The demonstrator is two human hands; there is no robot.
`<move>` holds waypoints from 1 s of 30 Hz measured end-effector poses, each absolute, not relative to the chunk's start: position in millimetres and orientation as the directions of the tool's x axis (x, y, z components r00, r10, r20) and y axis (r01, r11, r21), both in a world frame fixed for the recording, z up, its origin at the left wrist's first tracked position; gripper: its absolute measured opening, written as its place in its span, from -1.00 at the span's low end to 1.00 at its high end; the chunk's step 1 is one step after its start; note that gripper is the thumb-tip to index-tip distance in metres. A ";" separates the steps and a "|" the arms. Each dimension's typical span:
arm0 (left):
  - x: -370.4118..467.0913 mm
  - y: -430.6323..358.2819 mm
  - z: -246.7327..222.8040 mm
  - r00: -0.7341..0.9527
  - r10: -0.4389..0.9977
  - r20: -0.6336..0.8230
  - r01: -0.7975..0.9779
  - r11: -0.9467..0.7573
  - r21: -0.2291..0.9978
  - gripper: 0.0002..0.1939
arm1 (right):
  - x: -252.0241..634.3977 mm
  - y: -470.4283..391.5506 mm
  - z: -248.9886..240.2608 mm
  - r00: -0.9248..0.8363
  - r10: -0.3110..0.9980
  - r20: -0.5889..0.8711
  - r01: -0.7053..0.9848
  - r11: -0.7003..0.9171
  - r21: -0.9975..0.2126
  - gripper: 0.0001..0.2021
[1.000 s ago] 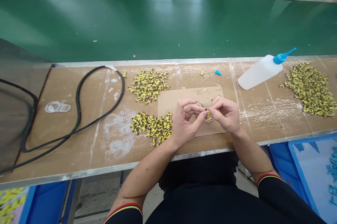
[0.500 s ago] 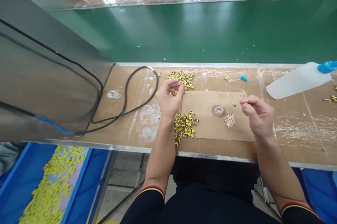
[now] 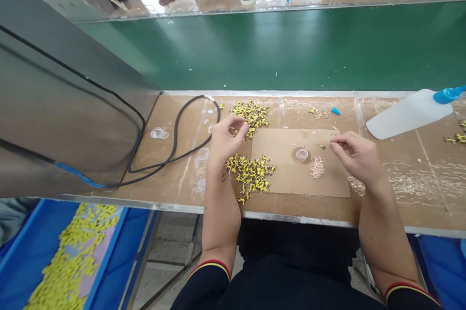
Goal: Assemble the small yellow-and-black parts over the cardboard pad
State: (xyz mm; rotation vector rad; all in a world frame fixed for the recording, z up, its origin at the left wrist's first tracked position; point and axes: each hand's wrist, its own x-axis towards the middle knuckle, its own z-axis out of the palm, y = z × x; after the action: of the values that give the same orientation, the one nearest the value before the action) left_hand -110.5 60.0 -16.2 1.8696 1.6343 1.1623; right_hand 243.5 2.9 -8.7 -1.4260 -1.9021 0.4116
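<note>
My left hand (image 3: 226, 141) hovers over the left side of the bench, fingers curved and thumb slightly apart from them; nothing shows between the tips. Just beyond it lies a pile of small yellow-and-black pieces (image 3: 255, 113), and a second pile of yellow-and-black pieces (image 3: 257, 174) is nearer my body. Above the right edge of a cardboard sheet (image 3: 287, 183), my right hand (image 3: 357, 157) is closed in a pinch; whatever it may hold is too small to make out. On the cardboard are a small round clear dish (image 3: 302, 155) and a heap of tiny pale pieces (image 3: 317, 168).
A white squeeze bottle (image 3: 407, 114) with a blue top lies at the right. A blue cap (image 3: 335, 111) is near the back edge. A black cable (image 3: 175, 130) loops at left. A blue bin (image 3: 109, 251) holds yellow pieces. Across the green belt (image 3: 276, 47), other people's hands work.
My left hand has shifted slightly left and toward me, uncovering more of the near pile. My right hand has turned a little, its fingers pointing more left. The view has tilted up slightly.
</note>
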 end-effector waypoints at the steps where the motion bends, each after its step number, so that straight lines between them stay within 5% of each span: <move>1: -108.1 57.0 -11.9 0.085 0.951 0.297 0.633 -0.282 0.721 -0.87 | 247.1 4.4 -10.3 -0.173 0.936 0.307 0.736 0.330 -0.591 -0.84; 4: -102.2 49.7 0.6 0.293 0.919 0.263 0.654 -0.394 0.646 -0.87 | 254.5 8.4 -15.8 -0.268 0.947 0.176 0.793 0.320 -0.518 -0.82; 10: -127.4 -5.6 26.2 0.283 0.908 0.310 0.701 -0.416 0.579 -0.85 | 265.1 18.0 -27.5 -0.231 0.967 0.107 0.842 0.253 -0.477 -0.81; 17: -159.6 -105.2 -10.5 0.335 0.942 -0.028 0.800 -0.269 0.537 -0.79 | 256.8 22.2 -43.4 -0.198 0.974 0.113 0.855 0.228 -0.465 -0.80; 30: -143.3 -98.8 -40.7 0.234 0.970 0.066 0.848 -0.237 0.474 -0.79 | 236.4 21.9 -44.7 -0.189 0.974 0.124 0.827 0.226 -0.515 -0.82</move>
State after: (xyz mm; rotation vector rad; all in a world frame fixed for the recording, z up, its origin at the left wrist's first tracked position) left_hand -143.3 -98.8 -40.7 2.1743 1.6829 0.5008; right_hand 236.4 21.9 -44.7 -1.6582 -2.0835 0.4685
